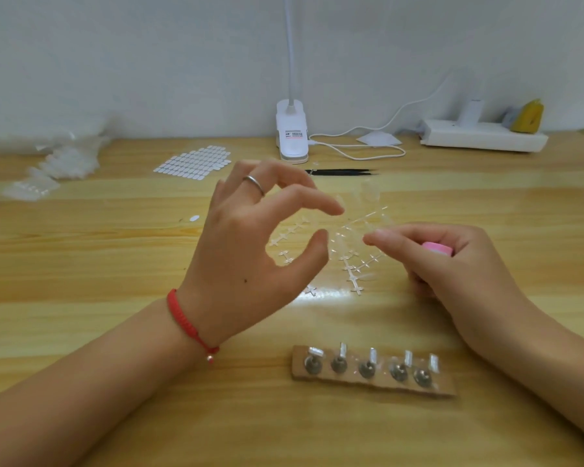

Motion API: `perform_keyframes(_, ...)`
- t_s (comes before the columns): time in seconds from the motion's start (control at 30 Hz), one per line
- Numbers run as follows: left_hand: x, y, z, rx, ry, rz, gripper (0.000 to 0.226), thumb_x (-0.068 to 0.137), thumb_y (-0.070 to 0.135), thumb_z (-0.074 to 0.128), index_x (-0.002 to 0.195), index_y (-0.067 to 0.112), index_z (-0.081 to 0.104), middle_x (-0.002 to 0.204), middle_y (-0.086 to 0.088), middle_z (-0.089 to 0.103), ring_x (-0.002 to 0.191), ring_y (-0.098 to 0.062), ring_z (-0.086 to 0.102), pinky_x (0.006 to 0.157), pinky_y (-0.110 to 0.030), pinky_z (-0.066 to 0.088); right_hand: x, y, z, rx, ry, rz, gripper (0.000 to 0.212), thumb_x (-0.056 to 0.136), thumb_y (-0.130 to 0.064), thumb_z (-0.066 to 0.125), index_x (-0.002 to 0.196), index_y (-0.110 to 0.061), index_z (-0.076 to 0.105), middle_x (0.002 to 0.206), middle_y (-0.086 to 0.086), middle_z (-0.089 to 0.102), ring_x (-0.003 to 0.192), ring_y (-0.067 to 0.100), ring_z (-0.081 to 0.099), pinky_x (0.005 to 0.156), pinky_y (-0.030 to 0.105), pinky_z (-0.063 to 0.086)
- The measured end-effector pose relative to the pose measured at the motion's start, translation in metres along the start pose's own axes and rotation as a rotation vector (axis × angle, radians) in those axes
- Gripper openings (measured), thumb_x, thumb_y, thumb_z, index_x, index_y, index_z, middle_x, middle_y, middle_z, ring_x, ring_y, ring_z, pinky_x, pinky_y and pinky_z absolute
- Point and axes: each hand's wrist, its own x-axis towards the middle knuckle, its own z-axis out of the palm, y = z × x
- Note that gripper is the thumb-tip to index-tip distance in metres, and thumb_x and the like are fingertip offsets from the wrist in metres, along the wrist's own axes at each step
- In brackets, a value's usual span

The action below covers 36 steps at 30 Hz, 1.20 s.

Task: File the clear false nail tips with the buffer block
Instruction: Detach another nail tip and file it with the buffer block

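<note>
Pale wooden worktop [98, 271] — our left hand [250, 257] hovers, fingers [300, 198] wide, empty; our right hand [459, 278] curls fingers round the pink buffer block [437, 248].

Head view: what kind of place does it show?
Probably a small nail-craft desk: clear false nail tips on a wooden table, a strip of five nail stands, a clip lamp behind.

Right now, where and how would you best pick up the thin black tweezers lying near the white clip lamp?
Pinch the black tweezers across their slim middle, coming from above: they lie flat and sideways on the wooden table, fine tips seemingly pointing right.
</note>
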Motion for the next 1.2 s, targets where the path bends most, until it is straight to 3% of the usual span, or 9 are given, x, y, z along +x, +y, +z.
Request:
perform_keyframes(0.1, 0.001, 0.0041, 0.0023, 0.068, 0.005, -0.014, 0.007, 0.079, 0.035, 0.07, 0.082, 0.029, 0.072, 0.102, 0.009, 0.059, 0.102, -0.014, 0.048, 0.091, -0.042, 0.037, -0.0027, 0.0045, 0.0021, -0.111, 0.006, -0.165, 0.007, 0.076, -0.026, 0.075, 0.076, -0.018, 0.077, 0.059, -0.006, 0.066, 0.058, 0.0, 0.059, 0.061, 0.007, 0.041)
perform_keyframes(0.27, -0.0021, 0.0032, 0.002, 0.127, -0.001, -0.033, 0.01, 0.076, 0.042, 0.073, 0.078, 0.033, 0.071, 0.101, 0.012, 0.06, 0.102, -0.011, 0.047, 0.091, -0.034, 0.032, -0.0072, 0.0107, 0.0029, -0.373, 0.018, -0.432, 0.004, 0.082, -0.022, 0.076, 0.08, -0.019, 0.075, 0.058, -0.004, 0.048, 0.055, 0.011, 0.046, 0.057, 0.018, 0.035)
perform_keyframes(0.37, -0.0013, 0.0036, 0.0022, 0.113, 0.006, -0.061, 0.009, 0.076, 0.043, 0.072, 0.077, 0.034, 0.071, 0.099, 0.012, 0.059, 0.101, -0.011, 0.048, 0.09, -0.034, 0.032, -0.0072, 0.0102, 0.003, -0.45, 0.021, -0.488, 0.006, 0.081, -0.022, 0.072, 0.081, -0.016, 0.075, 0.059, -0.001, 0.047, 0.055, 0.016, 0.044, 0.055, 0.023, 0.035)
perform_keyframes(0.57, -0.0017, 0.005, 0.0024, 0.089, -0.015, -0.045, 0.007, 0.073, 0.038, 0.071, 0.073, 0.03, 0.071, 0.094, 0.012, 0.059, 0.097, -0.009, 0.047, 0.088, -0.037, 0.036, -0.0093, 0.009, 0.0041, -0.56, -0.029, -0.593, 0.01, 0.082, -0.025, 0.073, 0.085, -0.016, 0.075, 0.062, -0.004, 0.043, 0.054, 0.014, 0.044, 0.055, 0.02, 0.033)
perform_keyframes(0.7, -0.0012, 0.0061, 0.001, 0.036, 0.007, -0.067, 0.01, 0.074, 0.037, 0.068, 0.073, 0.027, 0.072, 0.091, 0.012, 0.059, 0.096, -0.01, 0.048, 0.089, -0.04, 0.038, -0.009, 0.006, -0.0019, -0.326, -0.095, -0.518, 0.016, 0.086, -0.031, 0.061, 0.092, -0.021, 0.072, 0.062, -0.005, 0.045, 0.058, 0.007, 0.045, 0.06, 0.015, 0.033)
perform_keyframes(0.77, -0.0012, 0.0077, 0.0017, -0.006, 0.006, -0.084, 0.01, 0.073, 0.035, 0.068, 0.073, 0.026, 0.071, 0.09, 0.011, 0.06, 0.095, -0.011, 0.049, 0.089, -0.042, 0.039, -0.0057, 0.0074, -0.0024, -0.24, -0.064, -0.456, 0.011, 0.087, -0.028, 0.065, 0.093, -0.024, 0.074, 0.062, -0.004, 0.048, 0.059, 0.007, 0.046, 0.062, 0.014, 0.035)
perform_keyframes(0.97, -0.002, 0.0105, 0.0048, -0.127, -0.058, -0.114, 0.006, 0.073, 0.032, 0.07, 0.075, 0.026, 0.072, 0.088, 0.007, 0.06, 0.093, -0.008, 0.047, 0.084, -0.042, 0.041, -0.0025, 0.0093, 0.0024, -0.248, -0.074, -0.462, 0.011, 0.078, -0.036, 0.075, 0.088, -0.033, 0.072, 0.064, -0.002, 0.051, 0.058, 0.007, 0.047, 0.06, 0.013, 0.035)
perform_keyframes(1.2, -0.0016, 0.0109, 0.0042, -0.175, -0.128, -0.086, 0.009, 0.075, 0.032, 0.069, 0.078, 0.025, 0.074, 0.088, 0.008, 0.061, 0.096, -0.012, 0.052, 0.086, -0.047, 0.041, -0.0002, 0.0106, -0.0031, -0.317, -0.068, -0.525, 0.014, 0.076, -0.02, 0.075, 0.083, -0.031, 0.069, 0.066, 0.003, 0.053, 0.059, 0.008, 0.046, 0.061, 0.012, 0.034)
